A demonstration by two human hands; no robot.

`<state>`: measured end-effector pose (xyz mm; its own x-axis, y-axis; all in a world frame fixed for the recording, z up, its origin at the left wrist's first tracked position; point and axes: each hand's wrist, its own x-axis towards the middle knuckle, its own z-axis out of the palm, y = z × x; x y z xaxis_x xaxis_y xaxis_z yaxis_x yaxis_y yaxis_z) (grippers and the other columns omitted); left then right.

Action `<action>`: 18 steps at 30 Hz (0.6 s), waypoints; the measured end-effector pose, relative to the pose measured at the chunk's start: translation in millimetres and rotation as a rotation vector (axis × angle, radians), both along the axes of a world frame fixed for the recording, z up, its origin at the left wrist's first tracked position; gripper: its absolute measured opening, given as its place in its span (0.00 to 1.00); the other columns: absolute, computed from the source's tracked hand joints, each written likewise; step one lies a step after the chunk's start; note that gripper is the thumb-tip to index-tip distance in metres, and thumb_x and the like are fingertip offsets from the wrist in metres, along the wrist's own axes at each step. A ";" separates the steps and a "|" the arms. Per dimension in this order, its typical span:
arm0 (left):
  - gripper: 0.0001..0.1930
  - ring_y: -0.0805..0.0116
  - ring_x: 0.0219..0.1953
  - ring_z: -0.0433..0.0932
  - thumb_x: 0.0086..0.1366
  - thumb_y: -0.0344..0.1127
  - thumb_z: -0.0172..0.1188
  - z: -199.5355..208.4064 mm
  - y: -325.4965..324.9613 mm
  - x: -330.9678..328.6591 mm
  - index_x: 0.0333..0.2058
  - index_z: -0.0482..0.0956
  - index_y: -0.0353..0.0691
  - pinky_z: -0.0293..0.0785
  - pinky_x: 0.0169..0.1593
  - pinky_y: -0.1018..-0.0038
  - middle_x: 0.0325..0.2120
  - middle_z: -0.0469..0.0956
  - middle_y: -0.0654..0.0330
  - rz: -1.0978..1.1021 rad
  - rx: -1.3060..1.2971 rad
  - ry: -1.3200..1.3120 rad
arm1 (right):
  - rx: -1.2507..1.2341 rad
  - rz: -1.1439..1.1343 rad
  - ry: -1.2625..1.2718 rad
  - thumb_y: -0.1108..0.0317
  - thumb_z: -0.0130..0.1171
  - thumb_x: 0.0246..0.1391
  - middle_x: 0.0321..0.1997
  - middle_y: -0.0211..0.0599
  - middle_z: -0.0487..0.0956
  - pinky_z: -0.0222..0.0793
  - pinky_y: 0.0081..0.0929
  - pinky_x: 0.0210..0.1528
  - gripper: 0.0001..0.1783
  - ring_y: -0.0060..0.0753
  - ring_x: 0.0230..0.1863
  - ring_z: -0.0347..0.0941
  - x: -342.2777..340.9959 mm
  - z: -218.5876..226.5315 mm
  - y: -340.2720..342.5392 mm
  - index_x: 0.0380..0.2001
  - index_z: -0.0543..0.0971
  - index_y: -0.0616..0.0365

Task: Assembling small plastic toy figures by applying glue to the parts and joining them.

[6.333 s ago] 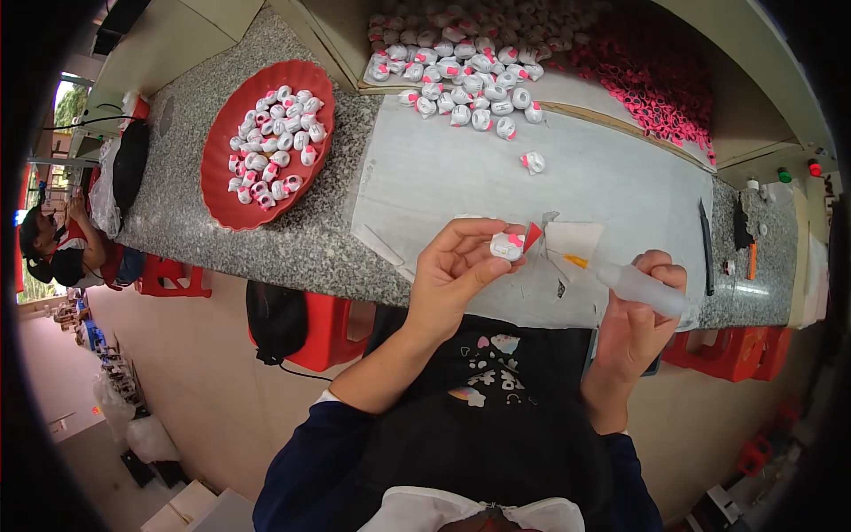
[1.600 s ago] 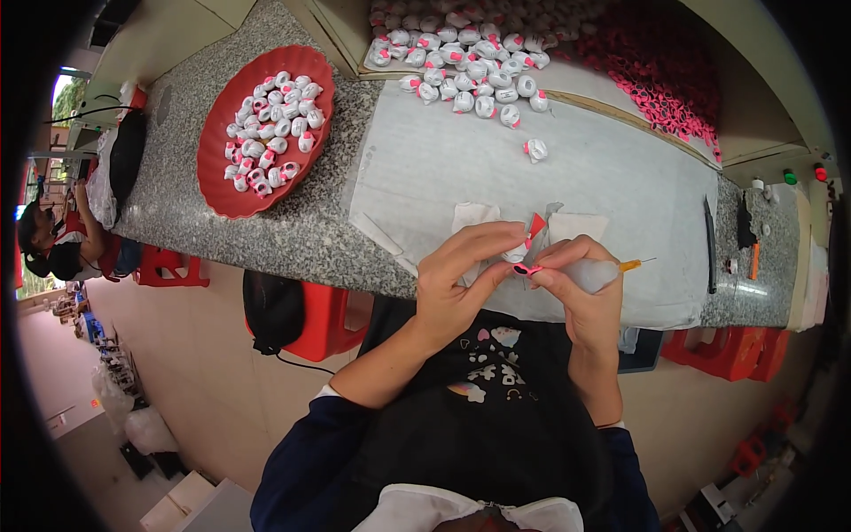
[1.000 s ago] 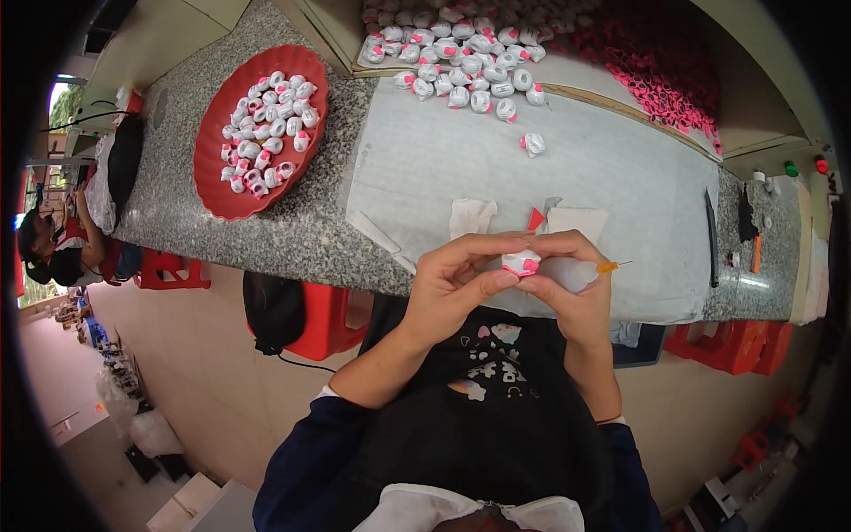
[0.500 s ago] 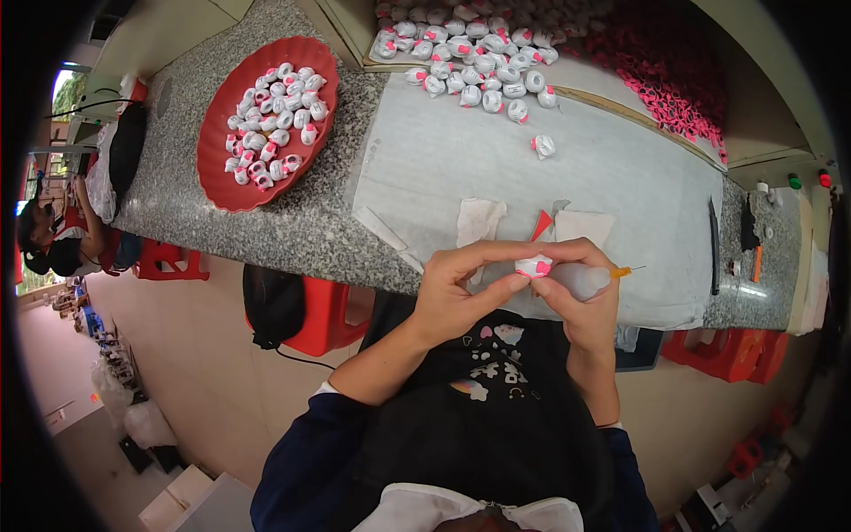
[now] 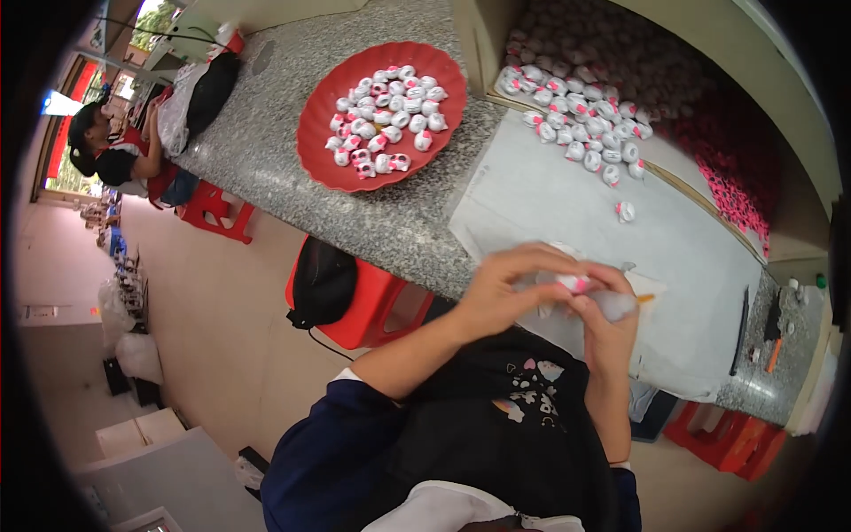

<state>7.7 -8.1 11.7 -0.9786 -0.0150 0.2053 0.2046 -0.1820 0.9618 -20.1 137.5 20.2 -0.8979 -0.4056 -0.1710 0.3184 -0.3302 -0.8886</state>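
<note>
White-and-pink piece (image 5: 573, 284): small and rounded, white with pink at its right side; finer detail blurred
Piece's place: raised between both hands, at the fingertips of the left hand (image 5: 523, 282) and right hand (image 5: 612, 321)
Bottle (image 5: 617, 306): translucent whitish body, partly hidden by fingers
Nozzle (image 5: 646, 298): orange, fitted on the bottle's end
Bottle's pose: lying sideways in the right hand, nozzle pointing rightward, away from the piece

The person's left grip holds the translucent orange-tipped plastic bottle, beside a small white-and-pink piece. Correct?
No: the head view shows the right grip holding the translucent orange-tipped plastic bottle, beside the small white-and-pink piece.
</note>
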 end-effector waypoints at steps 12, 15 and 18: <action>0.16 0.63 0.42 0.66 0.45 0.24 0.52 2.8 -6.1 -108.9 0.37 0.72 0.44 0.62 0.44 0.70 0.37 0.71 0.61 0.038 -1.168 0.691 | -0.008 -0.135 0.135 0.79 0.42 0.35 0.38 0.40 0.60 0.63 0.19 0.18 0.27 0.26 0.27 0.62 -1.8 -7.7 57.9 0.44 0.53 0.60; 0.16 0.63 0.39 0.67 0.46 0.25 0.50 -6.1 16.4 -123.8 0.36 0.73 0.44 0.63 0.43 0.71 0.36 0.71 0.61 -0.124 -1.238 0.709 | 0.039 -0.168 0.135 0.77 0.42 0.38 0.40 0.41 0.59 0.68 0.24 0.21 0.21 0.31 0.32 0.65 1.7 -1.0 66.9 0.41 0.56 0.63; 0.15 0.66 0.37 0.68 0.46 0.26 0.51 -6.7 21.8 -122.5 0.36 0.72 0.42 0.66 0.38 0.74 0.35 0.70 0.60 -0.196 -1.265 0.577 | 0.109 -0.236 0.158 0.73 0.44 0.40 0.42 0.41 0.60 0.69 0.25 0.23 0.19 0.33 0.35 0.66 2.3 3.3 75.4 0.40 0.60 0.65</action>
